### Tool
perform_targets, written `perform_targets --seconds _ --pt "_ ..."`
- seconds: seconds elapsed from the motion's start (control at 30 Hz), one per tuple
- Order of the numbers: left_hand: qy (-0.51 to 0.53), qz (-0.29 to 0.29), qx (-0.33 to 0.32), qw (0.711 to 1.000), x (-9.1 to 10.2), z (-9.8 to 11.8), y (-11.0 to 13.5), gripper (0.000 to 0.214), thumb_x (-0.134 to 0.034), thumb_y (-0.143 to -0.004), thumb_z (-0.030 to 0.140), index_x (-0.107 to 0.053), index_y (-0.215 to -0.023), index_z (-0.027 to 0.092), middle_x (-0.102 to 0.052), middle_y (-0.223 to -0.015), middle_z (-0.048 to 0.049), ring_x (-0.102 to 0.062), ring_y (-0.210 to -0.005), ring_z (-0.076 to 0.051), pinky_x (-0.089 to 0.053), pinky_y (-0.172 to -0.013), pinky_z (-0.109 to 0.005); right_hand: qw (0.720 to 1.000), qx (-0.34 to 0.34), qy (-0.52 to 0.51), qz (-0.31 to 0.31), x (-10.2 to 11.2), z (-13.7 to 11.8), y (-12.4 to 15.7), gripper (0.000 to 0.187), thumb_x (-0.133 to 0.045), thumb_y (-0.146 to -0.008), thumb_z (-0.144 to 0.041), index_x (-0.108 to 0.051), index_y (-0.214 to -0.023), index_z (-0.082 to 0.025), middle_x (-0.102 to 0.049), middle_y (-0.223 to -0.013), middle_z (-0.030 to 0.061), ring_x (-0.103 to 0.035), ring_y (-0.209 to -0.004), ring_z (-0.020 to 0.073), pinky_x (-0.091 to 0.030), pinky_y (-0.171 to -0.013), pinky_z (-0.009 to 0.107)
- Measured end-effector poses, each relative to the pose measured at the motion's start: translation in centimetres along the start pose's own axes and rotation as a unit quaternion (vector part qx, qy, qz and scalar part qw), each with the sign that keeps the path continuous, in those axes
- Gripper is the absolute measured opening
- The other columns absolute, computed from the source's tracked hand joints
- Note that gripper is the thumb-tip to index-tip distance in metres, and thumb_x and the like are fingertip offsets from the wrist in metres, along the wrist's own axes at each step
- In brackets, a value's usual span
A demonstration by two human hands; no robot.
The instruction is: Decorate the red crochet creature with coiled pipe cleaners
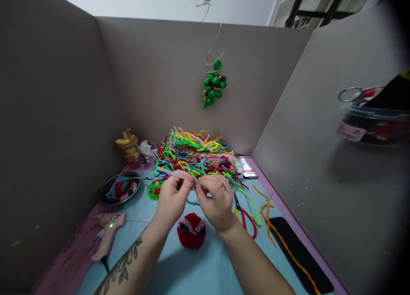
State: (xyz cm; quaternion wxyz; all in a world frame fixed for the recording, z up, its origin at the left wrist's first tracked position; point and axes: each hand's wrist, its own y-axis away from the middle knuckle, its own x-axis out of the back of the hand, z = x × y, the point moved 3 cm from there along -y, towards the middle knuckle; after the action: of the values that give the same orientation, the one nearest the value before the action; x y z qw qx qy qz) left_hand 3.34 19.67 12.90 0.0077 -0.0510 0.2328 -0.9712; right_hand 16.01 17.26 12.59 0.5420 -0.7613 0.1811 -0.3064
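My left hand (173, 196) is closed in a pinch, with a pale translucent stick (166, 171) running out between its thumb and fingers. My right hand (215, 199) also pinches, its fingertips meeting those of the left. A small greenish bit shows at that meeting point, too small to name. Below both hands, a red crocheted piece (192, 235) with dark eyes and a pink band stands on the blue mat (192, 273). Behind my left hand lies a green crocheted piece (153, 191) with an eye, partly covered.
A heap of colourful yarn scraps (195, 152) lies at the back. Left are a pink glue gun (110, 235) with its light on and a metal bowl (104, 194). Scissors (250, 224), orange yarn (267, 207) and a black phone (299, 252) lie right. Green crochet (214, 83) hangs above.
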Motion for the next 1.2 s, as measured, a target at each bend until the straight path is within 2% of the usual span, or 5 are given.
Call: perform_targets --seconds 0.17,0.53,0.8,1.0,1.2 --pt "-0.032 -0.001 -0.052 0.998 0.4 0.1 0.1 0.017 -0.055 -0.086 0.031 -0.060 -0.078 0.016 -0.060 -0.075 -0.0024 -0.056 -0.068 -0.013 -0.044 -0.061 -0.022 0.992 -0.100 -0.065 -0.026 0.3 -0.3 -0.9 0.020 -0.058 -0.082 -0.012 -0.054 -0.099 -0.023 -0.063 -0.088 0.0049 -0.060 -0.085 0.0190 -0.050 -0.077 0.034" --pt "-0.064 -0.036 -0.249 0.966 1.0 2.0 0.7 0.008 -0.053 -0.088 0.021 -0.061 -0.087 0.019 -0.062 -0.079 -0.0023 -0.057 -0.073 -0.014 -0.044 -0.066 -0.025 0.978 -0.116 -0.145 -0.097 2.4 -1.6 -2.1 0.020 -0.058 -0.082 -0.012 -0.061 -0.100 -0.022 -0.064 -0.093 0.0053 -0.060 -0.090 0.0182 -0.050 -0.080 0.032" --pt "-0.057 -0.067 -0.283 0.955 0.9 2.3 0.3 0.010 -0.053 -0.088 0.023 -0.061 -0.084 0.019 -0.063 -0.076 -0.0038 -0.058 -0.073 -0.017 -0.046 -0.068 -0.029 0.971 -0.128 -0.175 -0.104 2.8 -1.1 -2.4 0.014 -0.059 -0.083 -0.010 -0.063 -0.092 -0.019 -0.064 -0.087 0.0036 -0.060 -0.083 0.0154 -0.048 -0.074 0.027" --pt "-0.079 -0.038 -0.259 0.962 1.2 2.0 0.1 0.013 -0.064 -0.081 0.029 -0.062 -0.090 0.020 -0.063 -0.079 -0.0032 -0.058 -0.076 -0.017 -0.046 -0.068 -0.027 0.960 -0.146 -0.191 -0.142 2.8 -0.5 -2.2 0.014 -0.055 -0.087 -0.013 -0.064 -0.096 -0.020 -0.065 -0.089 0.0037 -0.060 -0.086 0.0156 -0.047 -0.076 0.027" --pt "-0.101 -0.039 -0.241 0.964 1.4 1.2 -0.3 0.009 -0.062 -0.082 0.016 -0.065 -0.088 0.020 -0.064 -0.079 -0.0015 -0.059 -0.074 -0.014 -0.046 -0.068 -0.025 0.956 -0.163 -0.194 -0.145 2.8 -0.2 -2.3 0.011 -0.055 -0.087 -0.013 -0.064 -0.091 -0.019 -0.062 -0.086 0.0027 -0.058 -0.083 0.0148 -0.046 -0.075 0.026"
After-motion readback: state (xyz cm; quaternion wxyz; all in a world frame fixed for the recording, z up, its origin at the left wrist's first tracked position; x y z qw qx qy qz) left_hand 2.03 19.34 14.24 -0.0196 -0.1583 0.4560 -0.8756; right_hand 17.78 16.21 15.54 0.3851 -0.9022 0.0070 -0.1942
